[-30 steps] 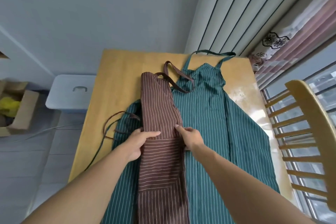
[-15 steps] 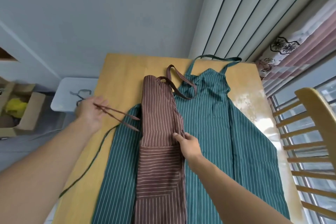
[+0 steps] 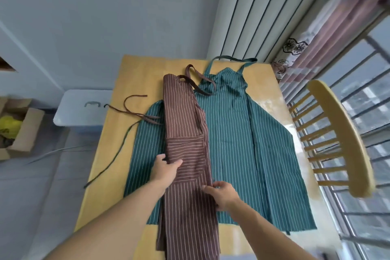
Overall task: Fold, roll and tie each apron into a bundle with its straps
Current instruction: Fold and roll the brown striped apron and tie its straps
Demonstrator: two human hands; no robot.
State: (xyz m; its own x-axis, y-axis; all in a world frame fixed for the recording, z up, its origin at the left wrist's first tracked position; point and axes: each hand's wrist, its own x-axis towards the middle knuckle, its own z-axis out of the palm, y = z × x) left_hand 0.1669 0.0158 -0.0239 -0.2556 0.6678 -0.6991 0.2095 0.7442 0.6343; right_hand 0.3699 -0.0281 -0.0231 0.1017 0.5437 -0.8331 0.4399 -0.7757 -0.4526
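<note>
- On the wooden table (image 3: 130,82) in front of you, the brown striped apron (image 3: 185,124) lies folded into a long narrow strip, running from the far side toward you and reaching past the near edge.
- Under it, the green striped apron (image 3: 242,133) is spread flat and open, its neck loop (image 3: 232,58) at the far edge of the table.
- Your left hand (image 3: 165,170) grips the left edge of the brown strip, thumb on top of the cloth, fingers curled at the fold.
- Your right hand (image 3: 222,195) holds the strip's right edge nearer to you, fingertips pinching the fold.
- Brown waist straps (image 3: 135,110) trail out to the left across the bare wood, clear of both hands.
- One thin green strap (image 3: 114,154) runs down along the table's left side.
- Brown neck strap (image 3: 198,81) lies looped over the green bib.
- To your right stands a wooden chair (image 3: 337,133) by the window; to your left, on the floor, sit a pale storage box (image 3: 82,110) and a cardboard box (image 3: 23,129).
</note>
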